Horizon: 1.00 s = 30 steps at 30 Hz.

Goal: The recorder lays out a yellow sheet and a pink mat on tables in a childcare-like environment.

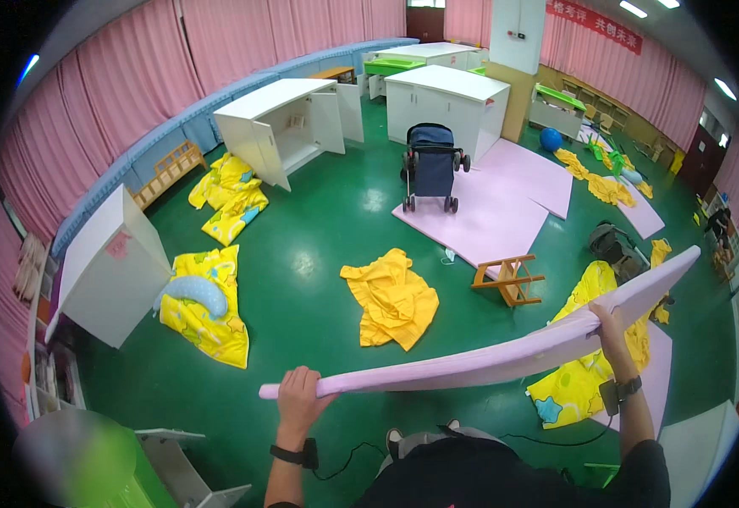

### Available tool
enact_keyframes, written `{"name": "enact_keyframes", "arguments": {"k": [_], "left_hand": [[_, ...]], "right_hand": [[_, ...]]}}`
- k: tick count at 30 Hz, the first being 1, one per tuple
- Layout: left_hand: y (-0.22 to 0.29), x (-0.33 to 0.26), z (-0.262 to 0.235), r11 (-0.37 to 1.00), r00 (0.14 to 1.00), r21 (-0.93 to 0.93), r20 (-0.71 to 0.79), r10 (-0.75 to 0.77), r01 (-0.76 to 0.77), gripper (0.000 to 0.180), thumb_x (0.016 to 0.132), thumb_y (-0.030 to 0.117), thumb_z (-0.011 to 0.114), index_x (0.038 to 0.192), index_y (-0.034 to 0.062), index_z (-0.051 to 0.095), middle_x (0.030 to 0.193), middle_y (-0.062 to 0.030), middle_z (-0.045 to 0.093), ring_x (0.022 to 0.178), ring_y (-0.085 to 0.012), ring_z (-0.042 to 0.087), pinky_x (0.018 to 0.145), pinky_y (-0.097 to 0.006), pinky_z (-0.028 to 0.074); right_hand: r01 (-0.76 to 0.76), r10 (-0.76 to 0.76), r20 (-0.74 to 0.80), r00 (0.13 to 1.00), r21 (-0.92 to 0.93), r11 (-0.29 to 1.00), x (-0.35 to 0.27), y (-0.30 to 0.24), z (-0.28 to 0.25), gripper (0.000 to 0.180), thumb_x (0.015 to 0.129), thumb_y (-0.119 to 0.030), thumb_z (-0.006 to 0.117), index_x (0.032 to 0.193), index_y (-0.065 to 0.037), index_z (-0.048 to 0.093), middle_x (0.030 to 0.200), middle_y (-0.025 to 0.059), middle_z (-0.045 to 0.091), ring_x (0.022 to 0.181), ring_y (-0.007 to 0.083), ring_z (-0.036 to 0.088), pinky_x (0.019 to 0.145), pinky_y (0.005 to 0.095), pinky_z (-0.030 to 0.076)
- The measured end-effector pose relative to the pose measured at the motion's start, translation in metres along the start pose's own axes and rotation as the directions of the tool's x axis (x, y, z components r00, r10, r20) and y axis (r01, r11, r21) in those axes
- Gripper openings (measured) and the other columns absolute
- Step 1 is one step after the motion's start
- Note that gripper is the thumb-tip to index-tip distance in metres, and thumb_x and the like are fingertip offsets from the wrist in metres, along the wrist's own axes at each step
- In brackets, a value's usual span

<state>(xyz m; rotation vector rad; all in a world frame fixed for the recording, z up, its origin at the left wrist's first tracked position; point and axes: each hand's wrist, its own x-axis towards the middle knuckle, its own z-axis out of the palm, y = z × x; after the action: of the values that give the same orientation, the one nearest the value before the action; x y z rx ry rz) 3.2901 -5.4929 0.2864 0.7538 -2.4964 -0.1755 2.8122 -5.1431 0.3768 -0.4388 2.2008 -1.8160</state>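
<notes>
A long, thin pink mat (463,362) is held up across the front of my body, edge toward me, higher on the right than on the left. My left hand (300,398) is closed round its left end. My right hand (610,332) grips its near edge further along to the right, with part of the fingers hidden. Under the mat's right half lies a yellow patterned quilt (560,394), partly covered from view. Beyond the mat, a crumpled orange-yellow cloth (391,300) is spread on the green floor.
A wooden chair (509,281) lies tipped over ahead. A dark stroller (431,173) stands on pink floor mats (505,220); another stroller (619,247) is at right. White cabinets (289,127) stand behind, some doors open. Left are quilts (217,330) and a blue curved pillow (193,294).
</notes>
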Motion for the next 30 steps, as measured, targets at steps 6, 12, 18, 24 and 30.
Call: {"name": "enact_keyframes", "arguments": {"k": [6,12,18,24,30], "left_hand": [[0.006,-0.031,-0.020,0.982,0.981,0.069,-0.070,0.181,-0.176,0.047,0.059,0.038,0.083,0.069,0.0081,0.048,0.066,-0.0069,0.045,0.059,-0.0256,0.052,0.051,-0.036,0.043],[0.033,-0.089,-0.048,0.978,1.000,0.209,-0.025,0.006,-0.001,0.046,0.068,0.047,0.076,0.069,0.0093,0.049,0.068,-0.0049,0.047,0.063,-0.0210,0.055,0.054,-0.032,0.046],[0.091,-0.119,-0.065,0.939,0.992,0.319,-0.032,-0.125,0.129,0.042,0.072,0.045,0.072,0.077,0.0079,0.053,0.076,-0.0047,0.051,0.070,-0.0203,0.056,0.060,-0.032,0.046],[0.184,-0.160,-0.071,0.891,0.962,0.367,-0.042,-0.271,0.268,0.039,0.072,0.042,0.070,0.080,0.0075,0.053,0.078,-0.0044,0.051,0.073,-0.0201,0.057,0.062,-0.032,0.046],[0.239,-0.180,-0.066,0.843,0.923,0.389,-0.053,-0.382,0.371,0.039,0.074,0.042,0.070,0.079,0.0067,0.053,0.078,-0.0050,0.051,0.072,-0.0210,0.056,0.063,-0.032,0.047]], "right_hand": [[-0.018,0.017,-0.025,1.000,-0.014,1.000,-0.006,0.017,0.007,0.041,0.083,-0.028,0.064,0.107,0.000,0.045,0.085,0.0108,0.057,0.064,0.0187,0.061,0.044,0.0287,0.049],[-0.074,0.077,0.169,0.983,-0.025,0.997,0.024,0.061,0.043,0.034,0.082,-0.030,0.064,0.097,-0.003,0.051,0.080,0.0079,0.055,0.059,0.0169,0.057,0.044,0.0287,0.047],[-0.253,0.239,0.348,0.907,-0.007,0.968,0.090,0.152,0.035,0.033,0.084,-0.030,0.062,0.105,-0.007,0.050,0.079,0.0053,0.058,0.056,0.0152,0.056,0.040,0.0258,0.043],[-0.163,0.115,0.437,0.892,0.073,0.984,0.106,0.115,0.078,0.045,0.082,-0.035,0.067,0.114,-0.008,0.050,0.085,0.0045,0.058,0.061,0.0128,0.058,0.041,0.0239,0.042],[-0.246,0.176,0.645,0.743,0.019,0.969,0.148,0.140,0.077,0.037,0.084,-0.031,0.064,0.107,-0.004,0.054,0.081,0.0032,0.058,0.063,0.0126,0.059,0.045,0.0248,0.045]]}}
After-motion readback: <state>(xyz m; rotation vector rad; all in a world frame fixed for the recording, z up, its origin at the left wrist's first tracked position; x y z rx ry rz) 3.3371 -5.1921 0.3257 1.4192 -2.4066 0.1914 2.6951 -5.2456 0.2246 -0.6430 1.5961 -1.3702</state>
